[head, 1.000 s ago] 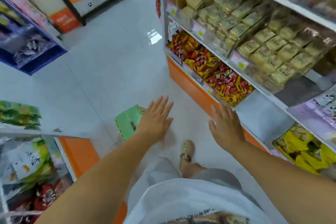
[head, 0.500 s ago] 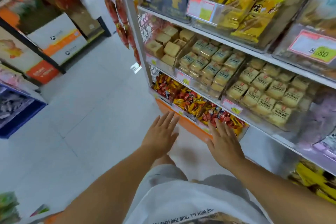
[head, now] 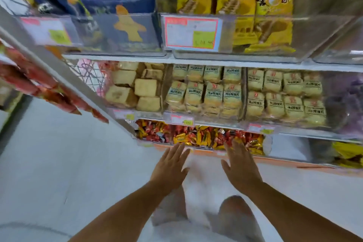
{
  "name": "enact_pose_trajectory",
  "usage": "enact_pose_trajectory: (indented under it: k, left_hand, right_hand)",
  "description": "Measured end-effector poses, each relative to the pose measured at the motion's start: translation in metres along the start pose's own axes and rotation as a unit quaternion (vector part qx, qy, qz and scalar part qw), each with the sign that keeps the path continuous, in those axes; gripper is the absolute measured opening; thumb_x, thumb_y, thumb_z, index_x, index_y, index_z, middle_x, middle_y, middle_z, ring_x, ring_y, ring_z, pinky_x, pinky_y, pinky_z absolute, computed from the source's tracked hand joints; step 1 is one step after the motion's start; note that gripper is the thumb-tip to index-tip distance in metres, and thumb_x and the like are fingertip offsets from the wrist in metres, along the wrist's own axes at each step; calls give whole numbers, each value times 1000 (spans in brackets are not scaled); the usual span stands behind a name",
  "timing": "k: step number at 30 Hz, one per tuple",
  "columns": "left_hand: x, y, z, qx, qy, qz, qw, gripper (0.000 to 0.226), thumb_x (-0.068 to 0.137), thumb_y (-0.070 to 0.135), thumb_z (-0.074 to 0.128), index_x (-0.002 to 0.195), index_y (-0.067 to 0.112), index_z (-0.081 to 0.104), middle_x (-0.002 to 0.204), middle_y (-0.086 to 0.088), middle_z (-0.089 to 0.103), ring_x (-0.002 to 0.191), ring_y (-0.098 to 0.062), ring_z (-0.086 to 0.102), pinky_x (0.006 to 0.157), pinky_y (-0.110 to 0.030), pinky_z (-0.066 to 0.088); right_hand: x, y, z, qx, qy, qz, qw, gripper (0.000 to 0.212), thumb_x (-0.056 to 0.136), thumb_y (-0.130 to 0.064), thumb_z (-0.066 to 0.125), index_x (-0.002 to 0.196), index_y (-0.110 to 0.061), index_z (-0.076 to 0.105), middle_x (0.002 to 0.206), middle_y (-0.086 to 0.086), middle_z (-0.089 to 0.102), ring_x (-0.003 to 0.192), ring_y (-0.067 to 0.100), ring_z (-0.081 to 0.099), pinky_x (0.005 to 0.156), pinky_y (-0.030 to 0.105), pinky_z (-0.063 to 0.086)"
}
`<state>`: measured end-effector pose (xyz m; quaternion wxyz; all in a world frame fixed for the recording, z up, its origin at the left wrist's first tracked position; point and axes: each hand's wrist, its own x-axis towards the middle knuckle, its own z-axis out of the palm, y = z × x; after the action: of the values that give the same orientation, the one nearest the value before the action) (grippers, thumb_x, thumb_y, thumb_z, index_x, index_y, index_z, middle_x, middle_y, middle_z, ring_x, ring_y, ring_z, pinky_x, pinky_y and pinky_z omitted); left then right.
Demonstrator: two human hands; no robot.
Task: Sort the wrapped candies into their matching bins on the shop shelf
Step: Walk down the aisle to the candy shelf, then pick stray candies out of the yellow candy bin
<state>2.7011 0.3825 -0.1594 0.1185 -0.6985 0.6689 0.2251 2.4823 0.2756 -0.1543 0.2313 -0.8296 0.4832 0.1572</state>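
As they close in, left hand [head: 169, 167] and right hand [head: 240, 165] stretch flat, fingers spread, holding nothing. Shiny red-and-yellow foil-wrapped candies [head: 198, 136] now lie heaped just ahead of them, so sorting can begin.

Yellow packs [head: 235, 6] above pale, perhaps biscuit, packets [head: 213, 95].

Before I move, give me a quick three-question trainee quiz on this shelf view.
1. True or false: the left hand holds nothing.
2. Relative to the pale cakes, the candies lie: A above; B below; C beside.
3. Fill in: the right hand is ____ (open or shut).
Key: 1 true; 2 B; 3 open.
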Motion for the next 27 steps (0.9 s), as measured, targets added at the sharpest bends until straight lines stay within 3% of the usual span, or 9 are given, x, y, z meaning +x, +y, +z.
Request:
enact_pose_trajectory:
  k: [3,7,10,12,15,20,24,27]
  left_hand:
    - [22,-17,16,26,11,24,999,91,69,62,-29,148,21,-14,155,-2,-21,139,-19,-26,111,-34,-21]
    - [65,-29,58,-7,67,3,998,80,84,59,-3,153,20,13,159,-3,-2,148,-22,0,118,-38,0]
    - [106,-32,105,-25,116,5,993,65,94,54,25,149,20,31,156,-1,17,145,-22,23,115,-44,27]
    - [132,-32,133,-25,156,37,987,64,95,52,30,150,19,27,158,1,15,146,-17,14,117,-42,19]
    - [158,-30,163,18,219,50,974,64,97,51,29,152,20,21,160,1,10,148,-15,3,114,-38,9]
    - [173,-33,194,22,285,65,956,61,100,53,25,153,24,15,161,6,4,148,-13,0,117,-34,1]
    - [162,-38,202,-12,314,88,945,59,100,53,23,152,26,20,161,5,8,148,-12,1,117,-31,1]
    - [140,-39,202,-30,318,95,943,58,99,51,28,151,28,19,161,7,5,148,-10,-5,117,-31,-1]
  right_hand:
    - [16,-9,22,1,10,15,1000,64,100,-46,25,153,-25,-3,161,6,-3,148,26,-3,120,41,7]
    - [52,-5,68,-5,36,25,999,60,101,-44,22,153,-26,-1,161,3,-3,148,24,-4,120,41,5]
    - [83,10,110,-2,97,46,994,54,100,-41,16,148,-20,33,154,8,31,142,30,28,113,49,29]
    - [102,28,143,2,143,35,989,58,100,-42,9,141,-17,41,146,11,44,136,32,39,109,51,31]
    - [120,49,182,-19,210,19,977,55,99,-43,18,144,-18,38,149,12,39,140,32,31,111,51,22]
    - [131,69,218,-23,268,12,963,55,99,-45,20,141,-20,46,149,9,40,140,29,32,112,49,19]
    - [119,62,220,-12,317,49,947,61,101,-44,9,137,-18,51,144,9,47,135,30,41,114,42,15]
    - [94,43,220,3,334,92,938,53,99,-42,23,146,-23,35,153,4,32,143,26,26,120,39,10]
